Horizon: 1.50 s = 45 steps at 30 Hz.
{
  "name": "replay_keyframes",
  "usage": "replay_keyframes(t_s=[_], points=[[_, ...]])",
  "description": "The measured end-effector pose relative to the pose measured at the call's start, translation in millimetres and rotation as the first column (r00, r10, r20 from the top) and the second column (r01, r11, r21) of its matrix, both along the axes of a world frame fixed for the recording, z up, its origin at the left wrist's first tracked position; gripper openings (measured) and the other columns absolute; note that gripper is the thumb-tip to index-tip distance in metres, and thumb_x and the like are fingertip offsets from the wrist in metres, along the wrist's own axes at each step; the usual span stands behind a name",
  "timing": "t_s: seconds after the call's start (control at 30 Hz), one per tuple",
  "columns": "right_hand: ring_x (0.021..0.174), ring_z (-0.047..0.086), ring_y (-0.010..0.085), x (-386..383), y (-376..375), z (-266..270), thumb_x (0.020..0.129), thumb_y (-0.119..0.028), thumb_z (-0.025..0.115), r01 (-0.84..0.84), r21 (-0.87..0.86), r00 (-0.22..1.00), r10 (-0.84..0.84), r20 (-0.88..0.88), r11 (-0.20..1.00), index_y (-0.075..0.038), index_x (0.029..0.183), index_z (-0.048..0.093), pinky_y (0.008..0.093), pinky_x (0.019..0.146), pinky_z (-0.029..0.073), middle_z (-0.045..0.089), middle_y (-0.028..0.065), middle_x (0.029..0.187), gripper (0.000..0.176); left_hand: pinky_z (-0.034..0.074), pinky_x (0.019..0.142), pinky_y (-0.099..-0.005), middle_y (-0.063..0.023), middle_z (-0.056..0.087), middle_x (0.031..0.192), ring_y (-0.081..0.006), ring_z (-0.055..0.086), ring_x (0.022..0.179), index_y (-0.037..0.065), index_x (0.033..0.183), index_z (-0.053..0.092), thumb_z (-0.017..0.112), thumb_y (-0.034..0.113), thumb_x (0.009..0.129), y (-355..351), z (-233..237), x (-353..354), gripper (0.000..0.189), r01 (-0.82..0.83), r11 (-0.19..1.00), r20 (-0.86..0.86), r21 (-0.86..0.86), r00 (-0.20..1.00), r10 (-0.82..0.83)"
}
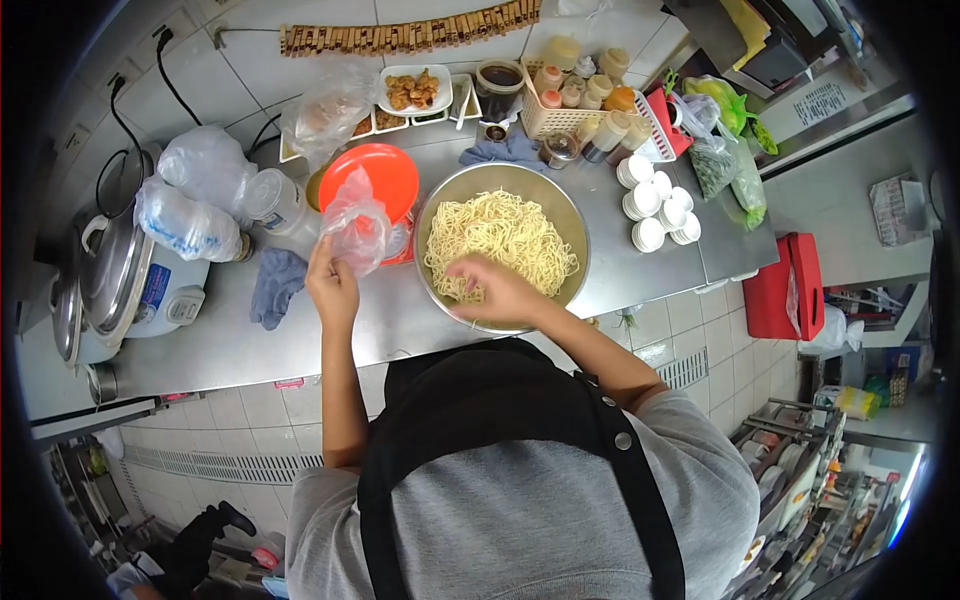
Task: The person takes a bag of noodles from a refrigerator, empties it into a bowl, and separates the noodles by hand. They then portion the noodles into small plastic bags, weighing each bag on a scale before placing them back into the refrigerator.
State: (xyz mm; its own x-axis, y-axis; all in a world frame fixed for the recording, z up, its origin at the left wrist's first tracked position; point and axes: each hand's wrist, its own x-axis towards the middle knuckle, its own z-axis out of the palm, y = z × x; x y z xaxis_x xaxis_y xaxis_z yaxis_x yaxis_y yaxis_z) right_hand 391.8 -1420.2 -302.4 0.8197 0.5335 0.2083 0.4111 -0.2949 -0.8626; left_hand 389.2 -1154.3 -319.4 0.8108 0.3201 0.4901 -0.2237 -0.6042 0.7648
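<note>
The left hand (333, 285) pinches a clear plastic bag (357, 222), while the right hand (497, 292) closes its fingers on noodles (505, 235) in the steel bowl (565, 200).

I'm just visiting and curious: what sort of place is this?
Likely a food-stall or small restaurant kitchen: a steel counter with a big bowl of noodles, a basket of sauce bottles and stacked white cups.
</note>
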Motion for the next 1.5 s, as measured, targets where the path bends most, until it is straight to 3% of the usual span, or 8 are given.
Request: replay_keyframes(t_s=[0.13,0.23,0.43,0.77,1.03,1.23,1.4,1.5], points=[[0.071,0.058,0.0139,-13.5,-18.7,-57.2,0.070,-0.006,0.069,-0.472,-0.413,0.862,0.505,-0.033,0.779,-0.007,0.081,0.059,0.0272,0.064,0.048,0.057,0.0045,0.087,0.015,0.040,0.055,-0.0266,-0.0162,0.061,0.095,-0.0168,0.051,0.064,-0.007,0.113,0.056,0.045,-0.010,0.074,11.6,-6.9,-21.4,0.040,-0.042,0.999,0.012,0.017,0.999,0.042],[0.067,0.057,0.0145,-0.2,-30.6,-36.7,0.069,-0.002,0.067,-0.494,-0.106,0.796,0.400,-0.454,0.863,-0.006,0.073,0.059,0.0266,0.061,0.046,0.058,0.0042,0.075,0.009,0.040,0.055,-0.0250,-0.0148,0.061,0.099,-0.0147,0.053,0.067,-0.006,0.114,0.055,0.044,-0.011,0.073,26.4,-20.9,-35.5,0.043,-0.110,0.991,-0.007,-0.078,0.994,0.110],[0.077,0.059,0.0250,32.1,-45.0,4.9,0.070,-0.004,0.067,0.364,-0.413,0.874,-0.152,0.462,0.835,-0.005,0.085,0.060,0.0338,0.072,0.049,0.059,0.0095,0.081,0.017,0.047,0.070,-0.0238,-0.0119,0.053,0.123,-0.0203,0.063,0.093,-0.003,0.126,0.048,0.042,-0.011,0.076,59.1,-24.0,-59.4,0.050,-0.259,0.929,-0.055,-0.263,0.966,0.254],[0.087,0.058,0.0339,-28.1,103.1,-58.6,0.072,-0.011,0.069,-0.502,-0.360,0.865,0.469,-0.179,0.787,-0.003,0.086,0.058,0.0421,0.077,0.047,0.058,0.0141,0.091,0.020,0.047,0.082,-0.0287,-0.0161,0.043,0.132,-0.0255,0.061,0.099,-0.002,0.136,0.036,0.043,-0.009,0.082,65.7,-11.9,-78.1,0.054,-0.326,0.836,0.011,-0.440,0.930,0.368],[0.092,0.057,0.0338,-52.9,124.2,-126.1,0.074,-0.004,0.056,-0.600,-0.527,0.750,0.653,-0.108,0.602,-0.002,0.083,0.057,0.0402,0.081,0.047,0.059,0.0165,0.088,0.010,0.048,0.080,-0.0281,-0.0156,0.044,0.132,-0.0241,0.060,0.099,0.000,0.137,0.035,0.045,-0.007,0.083,61.4,-17.6,-112.4,0.055,-0.393,0.827,-0.025,-0.402,0.908,0.419],[0.089,0.055,0.0327,1.7,40.9,-28.3,0.069,-0.001,0.060,-0.066,-0.314,0.974,0.129,0.187,0.947,-0.009,0.085,0.063,0.0409,0.075,0.047,0.059,0.0137,0.089,0.019,0.052,0.069,-0.0253,-0.0142,0.045,0.133,-0.0195,0.059,0.094,0.003,0.139,0.034,0.048,-0.004,0.087,66.1,-20.8,-131.7,0.054,-0.422,0.782,-0.043,-0.459,0.889,0.455],[0.103,0.049,0.0369,14.5,-13.9,-32.0,0.068,-0.002,0.061,0.476,-0.704,0.840,-0.037,0.541,0.527,-0.017,0.110,0.061,0.0436,0.083,0.048,0.058,0.0138,0.103,0.044,0.054,0.066,-0.0266,-0.0137,0.046,0.133,-0.0187,0.059,0.096,0.004,0.138,0.034,0.048,-0.003,0.087,57.2,-17.6,-116.4,0.053,-0.402,0.762,-0.074,-0.507,0.901,0.427],[0.109,0.047,0.0396,46.5,-46.2,-64.9,0.067,-0.004,0.062,0.262,-0.686,0.929,0.015,0.370,0.679,-0.020,0.112,0.060,0.0433,0.086,0.048,0.057,0.0157,0.107,0.047,0.054,0.067,-0.0264,-0.0134,0.046,0.133,-0.0182,0.058,0.097,0.004,0.138,0.034,0.048,-0.002,0.087,50.5,-14.9,-101.1,0.053,-0.338,0.806,-0.032,-0.486,0.928,0.371]])
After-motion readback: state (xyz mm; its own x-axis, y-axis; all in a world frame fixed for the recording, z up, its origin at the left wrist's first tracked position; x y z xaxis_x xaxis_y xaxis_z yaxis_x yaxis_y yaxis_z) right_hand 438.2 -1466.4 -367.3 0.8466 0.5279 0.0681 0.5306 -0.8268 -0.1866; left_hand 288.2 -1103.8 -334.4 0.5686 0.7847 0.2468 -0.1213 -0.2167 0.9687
